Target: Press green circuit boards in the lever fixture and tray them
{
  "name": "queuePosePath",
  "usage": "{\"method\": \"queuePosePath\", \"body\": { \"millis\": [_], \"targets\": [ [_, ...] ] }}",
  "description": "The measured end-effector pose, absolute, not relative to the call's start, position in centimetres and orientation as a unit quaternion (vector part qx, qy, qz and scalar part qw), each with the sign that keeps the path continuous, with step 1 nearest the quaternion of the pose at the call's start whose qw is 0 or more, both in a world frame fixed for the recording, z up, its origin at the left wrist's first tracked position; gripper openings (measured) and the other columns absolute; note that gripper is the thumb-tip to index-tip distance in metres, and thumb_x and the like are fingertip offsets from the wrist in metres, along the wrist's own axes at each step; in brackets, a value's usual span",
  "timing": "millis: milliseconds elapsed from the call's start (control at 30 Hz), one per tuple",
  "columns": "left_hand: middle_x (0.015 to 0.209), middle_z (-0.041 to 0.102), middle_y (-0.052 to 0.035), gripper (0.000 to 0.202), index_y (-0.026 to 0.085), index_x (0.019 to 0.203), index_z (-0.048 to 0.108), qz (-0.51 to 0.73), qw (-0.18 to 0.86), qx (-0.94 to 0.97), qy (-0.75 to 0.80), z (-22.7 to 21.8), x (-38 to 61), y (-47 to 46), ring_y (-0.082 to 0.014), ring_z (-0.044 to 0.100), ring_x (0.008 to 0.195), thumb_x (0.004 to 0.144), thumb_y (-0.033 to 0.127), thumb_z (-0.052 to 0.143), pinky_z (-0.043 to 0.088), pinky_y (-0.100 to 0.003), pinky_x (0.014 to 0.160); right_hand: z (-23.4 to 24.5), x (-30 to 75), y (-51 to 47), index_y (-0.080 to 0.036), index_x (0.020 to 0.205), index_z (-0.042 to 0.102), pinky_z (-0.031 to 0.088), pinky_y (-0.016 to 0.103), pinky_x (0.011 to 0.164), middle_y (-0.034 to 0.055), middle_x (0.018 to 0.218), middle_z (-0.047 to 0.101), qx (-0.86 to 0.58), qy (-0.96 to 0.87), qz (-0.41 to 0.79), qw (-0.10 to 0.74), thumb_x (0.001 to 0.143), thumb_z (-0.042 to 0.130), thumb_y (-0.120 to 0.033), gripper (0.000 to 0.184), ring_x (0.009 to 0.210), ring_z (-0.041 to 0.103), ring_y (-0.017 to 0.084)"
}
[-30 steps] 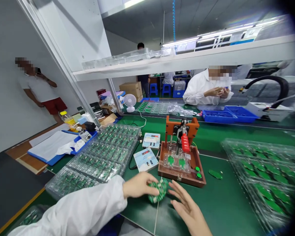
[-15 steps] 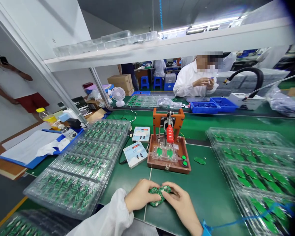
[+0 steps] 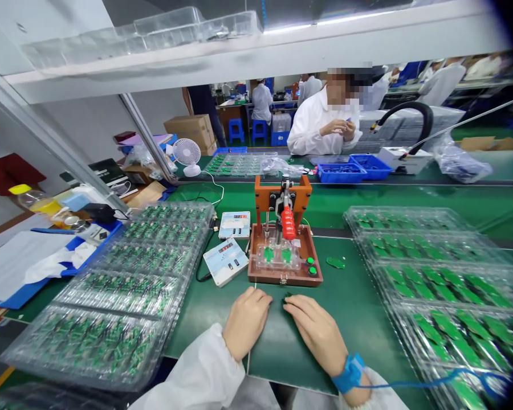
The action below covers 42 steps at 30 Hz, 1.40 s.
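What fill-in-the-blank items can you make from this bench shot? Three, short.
1. The strap on the wrist of the right hand is ____.
2. The grip on the orange-framed press is ____.
3. The clear trays on either side of the person hold green ____.

Missing words: blue; red; circuit boards.
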<state>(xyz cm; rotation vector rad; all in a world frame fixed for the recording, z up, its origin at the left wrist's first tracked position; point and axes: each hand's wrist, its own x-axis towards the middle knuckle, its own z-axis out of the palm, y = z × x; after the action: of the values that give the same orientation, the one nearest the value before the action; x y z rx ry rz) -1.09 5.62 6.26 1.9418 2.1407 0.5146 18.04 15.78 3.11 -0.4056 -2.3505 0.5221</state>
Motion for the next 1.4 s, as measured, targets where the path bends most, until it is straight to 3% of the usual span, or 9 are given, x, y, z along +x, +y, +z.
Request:
{"method": "queuePosePath", "body": {
  "millis": [167, 400, 533, 600, 733, 867, 1033, 1267, 1400],
  "targets": [
    [0.107, 0.067, -0.0054, 0.024, 0.021, 0.117, 0.068, 0.228, 0.119, 0.637, 0.727, 5.3, 0.0, 5.4, -0.0250, 0.061, 0.100, 0.093, 0.015, 0.065, 0.054, -0.041, 0.087, 3.2, 18.0, 15.2, -0.025, 0.113, 0.072, 0.062, 0.043, 0.098, 0.0063, 0.119, 0.072, -0.146, -0.919, 0.246, 0.271, 0.087, 0.045, -0.001, 0.044, 0.116, 0.066, 0.023],
    [0.126, 0.062, -0.0083, 0.066, 0.026, 0.134, 0.061, 0.296, 0.187, 0.624, 0.699, 5.0, -0.6, 4.1, -0.0297, 0.059, 0.111, 0.074, 0.034, 0.088, 0.051, -0.048, 0.099, 3.6, 18.8, 15.5, -0.028, 0.135, 0.065, 0.052, 0.048, 0.112, 0.0050, 0.136, 0.067, -0.142, -0.906, 0.358, 0.178, 0.072, 0.044, 0.006, 0.075, 0.134, 0.057, 0.023],
    [0.119, 0.065, -0.0081, 0.042, 0.025, 0.124, 0.064, 0.340, 0.176, 0.619, 0.686, 4.9, -1.1, 3.4, -0.0272, 0.059, 0.109, 0.085, 0.034, 0.078, 0.049, -0.044, 0.097, 5.2, 19.2, 15.8, -0.029, 0.138, 0.063, 0.050, 0.051, 0.113, 0.0042, 0.140, 0.064, -0.134, -0.905, 0.369, 0.165, 0.067, 0.044, 0.004, 0.080, 0.140, 0.052, 0.025],
    [0.101, 0.067, -0.0061, 0.013, 0.022, 0.101, 0.065, 0.379, 0.161, 0.591, 0.694, 4.6, -1.2, 3.3, -0.0225, 0.061, 0.095, 0.094, 0.033, 0.064, 0.049, -0.037, 0.086, 7.2, 19.2, 16.2, -0.027, 0.130, 0.068, 0.055, 0.048, 0.108, 0.0048, 0.132, 0.069, -0.122, -0.901, 0.368, 0.195, 0.070, 0.046, 0.001, 0.070, 0.132, 0.059, 0.025],
    [0.060, 0.044, 0.0028, 0.038, 0.022, 0.064, 0.034, 0.440, 0.146, 0.501, 0.731, 3.6, -1.4, 3.4, -0.0131, 0.045, 0.056, 0.096, 0.035, 0.049, 0.037, -0.027, 0.059, 13.1, 17.9, 18.1, -0.025, 0.107, 0.074, 0.062, 0.038, 0.090, 0.0033, 0.103, 0.078, -0.114, -0.863, 0.327, 0.368, 0.089, 0.051, -0.006, 0.035, 0.101, 0.072, 0.020],
    [0.052, 0.023, 0.0051, 0.052, 0.022, 0.059, 0.015, 0.438, 0.157, 0.456, 0.759, 2.9, -1.8, 3.5, -0.0114, 0.029, 0.048, 0.093, 0.047, 0.045, 0.029, -0.029, 0.055, 17.9, 14.5, 20.8, -0.025, 0.131, 0.064, 0.057, 0.043, 0.100, 0.0081, 0.126, 0.071, -0.157, -0.800, 0.211, 0.539, 0.099, 0.054, -0.019, 0.034, 0.119, 0.066, 0.024],
    [0.054, 0.016, 0.0053, 0.056, 0.022, 0.058, 0.013, 0.430, 0.189, 0.445, 0.763, 3.0, -2.1, 3.6, -0.0117, 0.023, 0.050, 0.092, 0.056, 0.042, 0.028, -0.029, 0.055, 19.1, 10.3, 23.7, -0.023, 0.146, 0.050, 0.048, 0.051, 0.114, 0.0110, 0.147, 0.057, -0.039, -0.841, 0.110, 0.528, 0.107, 0.041, -0.040, 0.043, 0.140, 0.050, 0.027],
    [0.052, 0.016, 0.0074, 0.047, 0.021, 0.058, 0.015, 0.462, 0.138, 0.499, 0.720, 2.6, -2.2, 3.6, -0.0092, 0.023, 0.046, 0.091, 0.034, 0.045, 0.026, -0.025, 0.052, 18.1, 8.7, 26.1, -0.018, 0.138, 0.055, 0.055, 0.048, 0.106, 0.0136, 0.120, 0.069, 0.067, -0.833, -0.013, 0.549, 0.106, 0.043, -0.042, 0.041, 0.127, 0.060, 0.026],
    [0.052, 0.016, 0.0081, 0.046, 0.021, 0.059, 0.017, 0.485, 0.108, 0.517, 0.697, 2.7, -2.1, 3.5, -0.0078, 0.022, 0.044, 0.092, 0.027, 0.047, 0.026, -0.022, 0.049, 21.0, 8.4, 26.1, -0.026, 0.126, 0.062, 0.056, 0.042, 0.095, 0.0062, 0.100, 0.073, 0.071, -0.807, -0.059, 0.583, 0.108, 0.041, -0.043, 0.033, 0.103, 0.068, 0.021]
  ]
}}
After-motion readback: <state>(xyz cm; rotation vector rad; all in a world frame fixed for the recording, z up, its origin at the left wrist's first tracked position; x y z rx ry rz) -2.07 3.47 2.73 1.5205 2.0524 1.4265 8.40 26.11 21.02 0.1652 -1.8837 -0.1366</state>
